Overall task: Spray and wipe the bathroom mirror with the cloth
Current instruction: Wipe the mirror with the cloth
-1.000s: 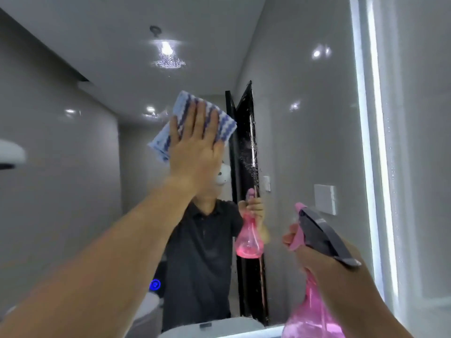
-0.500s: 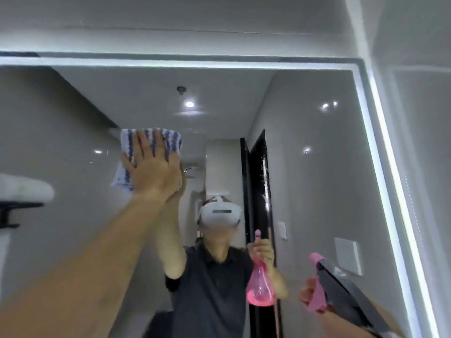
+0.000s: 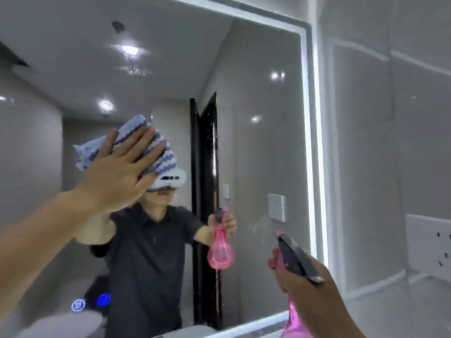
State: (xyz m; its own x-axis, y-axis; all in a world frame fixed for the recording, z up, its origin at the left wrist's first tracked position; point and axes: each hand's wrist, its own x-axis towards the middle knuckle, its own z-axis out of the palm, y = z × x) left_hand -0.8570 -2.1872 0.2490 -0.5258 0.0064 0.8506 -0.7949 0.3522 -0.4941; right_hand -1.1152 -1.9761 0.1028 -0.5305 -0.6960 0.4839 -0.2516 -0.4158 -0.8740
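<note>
Left hand (image 3: 117, 174) flat, fingers spread, pressing blue-and-white striped cloth (image 3: 156, 152) against mirror (image 3: 263, 147), left of centre. Right hand (image 3: 302, 281) lower right, fingers wrapped round neck of pink spray bottle (image 3: 296, 320), dark nozzle toward glass. Droplet streaks on mirror near middle.

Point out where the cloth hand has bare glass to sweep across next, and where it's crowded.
Free: the upper mirror between the cloth and the lit right border, and the glass left of the left hand. Crowded: lower right, where the right hand keeps its grip on the pink spray bottle near the glass.
</note>
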